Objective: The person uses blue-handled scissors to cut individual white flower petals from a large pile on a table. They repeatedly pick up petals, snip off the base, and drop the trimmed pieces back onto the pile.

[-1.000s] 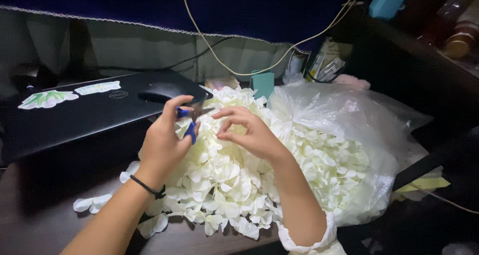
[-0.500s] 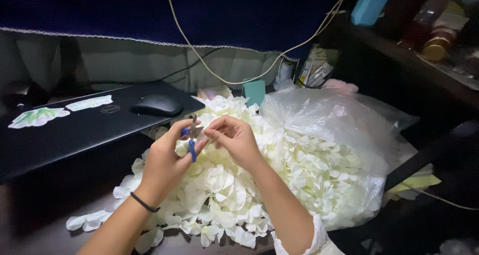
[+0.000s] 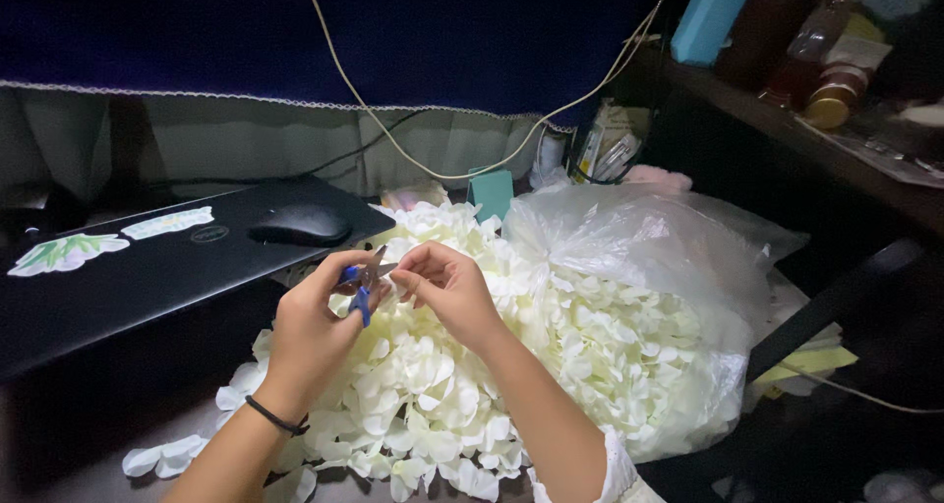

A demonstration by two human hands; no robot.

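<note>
A closed laptop (image 3: 147,267) lies left of a heap of white petals (image 3: 442,365) spilling from a plastic bag (image 3: 649,247). Above the heap, the left hand (image 3: 310,331) grips small blue-handled scissors (image 3: 362,279); the right hand (image 3: 447,287) pinches a petal at the blades.

Your left hand (image 3: 313,328) holds small scissors (image 3: 362,279) with glossy blue plastic handles and dull metal blades; your right hand (image 3: 449,292) pinches a matt, cloth-like cream petal; the petal heap (image 3: 433,385) looks soft and matt; the bag (image 3: 649,257) is thin, glossy, crinkled clear plastic; the laptop lid (image 3: 147,267) is smooth matt black; the mouse (image 3: 300,226) is semi-gloss black plastic.
</note>
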